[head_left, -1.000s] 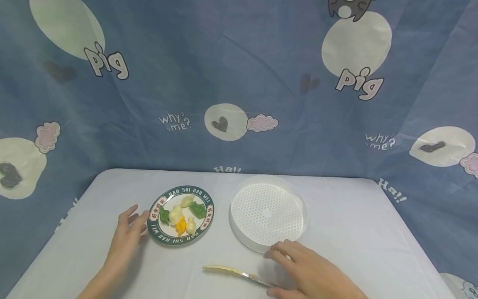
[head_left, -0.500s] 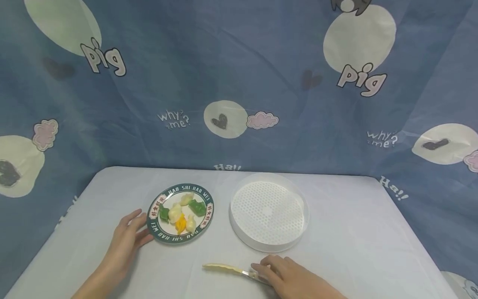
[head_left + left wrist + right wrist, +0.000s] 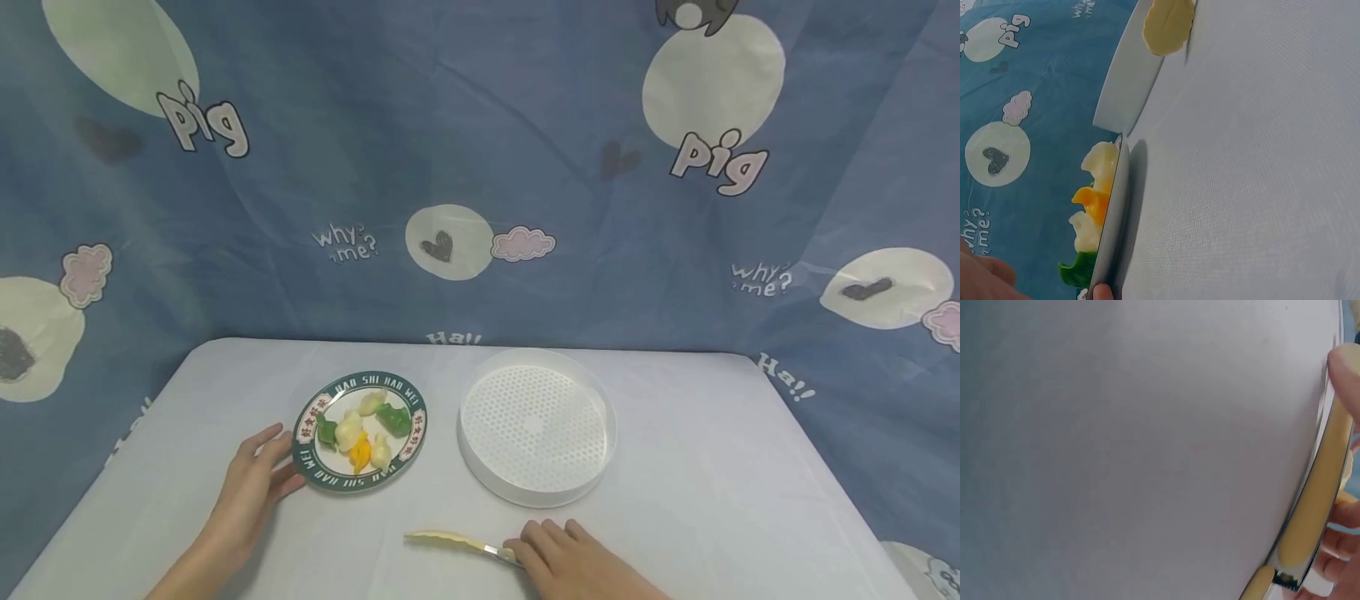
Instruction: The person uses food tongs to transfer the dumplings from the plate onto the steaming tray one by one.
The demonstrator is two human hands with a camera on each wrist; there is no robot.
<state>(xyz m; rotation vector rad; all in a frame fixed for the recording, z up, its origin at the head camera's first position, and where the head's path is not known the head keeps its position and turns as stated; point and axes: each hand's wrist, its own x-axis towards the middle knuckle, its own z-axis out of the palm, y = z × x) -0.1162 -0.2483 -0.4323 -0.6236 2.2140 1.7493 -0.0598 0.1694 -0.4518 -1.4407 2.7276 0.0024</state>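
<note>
tongs and plate under my remote view. the yellow-and-steel tongs (image 3: 448,537) lie crosswise in front of the round plate (image 3: 335,481) and the perforated steamer tray (image 3: 528,433); my right hand (image 3: 562,562) grips their handle end, thumb on one side and fingers on the other. whether the scalloped tips touch the cloth i cannot tell. i judge the tongs light and springy, the steel smooth enough to slide; the yellow handle inset (image 3: 1316,500) looks the best place to squeeze. my left hand (image 3: 251,483) rests at the plate's left rim, fingers loosely spread, thumb tip against the edge. the plate seems stiff and thin, best taken by its green rim. the dumplings (image 3: 348,432) on it, white, green and orange, look small, light and perhaps slippery; i would take each by its plump body. surface: a white tablecloth (image 3: 675,467), matte and nearly flat. room: a blue printed backdrop (image 3: 585,100) hangs behind the table, slightly creased.
</note>
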